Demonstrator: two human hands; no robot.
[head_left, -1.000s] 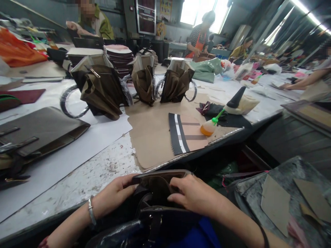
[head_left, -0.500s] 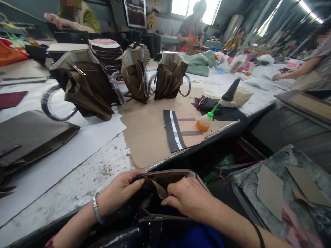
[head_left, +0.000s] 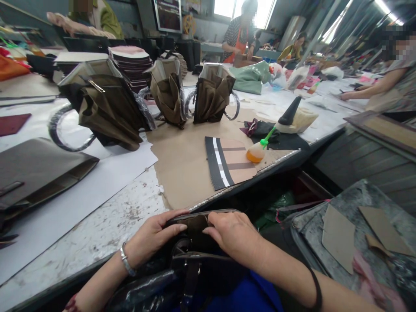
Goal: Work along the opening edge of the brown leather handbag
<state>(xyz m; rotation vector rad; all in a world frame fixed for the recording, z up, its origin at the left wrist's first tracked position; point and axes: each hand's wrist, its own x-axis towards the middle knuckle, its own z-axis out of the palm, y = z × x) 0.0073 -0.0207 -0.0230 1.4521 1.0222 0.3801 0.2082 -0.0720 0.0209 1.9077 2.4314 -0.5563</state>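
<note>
A dark handbag (head_left: 214,271) with a brown lining rests in my lap below the table edge, its mouth facing up. My left hand (head_left: 159,234) grips the far rim at its left end, thumb on the lining side and fingers out of sight behind. My right hand (head_left: 232,232) pinches the same rim further right, thumb inside the opening and fingertips on the lining (head_left: 196,227). Clear plastic wrap covers the bag's handle near my left forearm. The lower part of the bag is hidden in shadow.
Several handbags with turned-out brown linings (head_left: 212,95) stand on the table. A glue bottle (head_left: 255,152) sits on a striped panel (head_left: 232,162). A grey flat bag (head_left: 42,169) lies left. Board pieces (head_left: 338,237) rest on a stool at right. Other people work beyond.
My right hand has moved up and slightly left along the rim. The lining there now lies flatter, and the bag's far edge has tilted a little.
</note>
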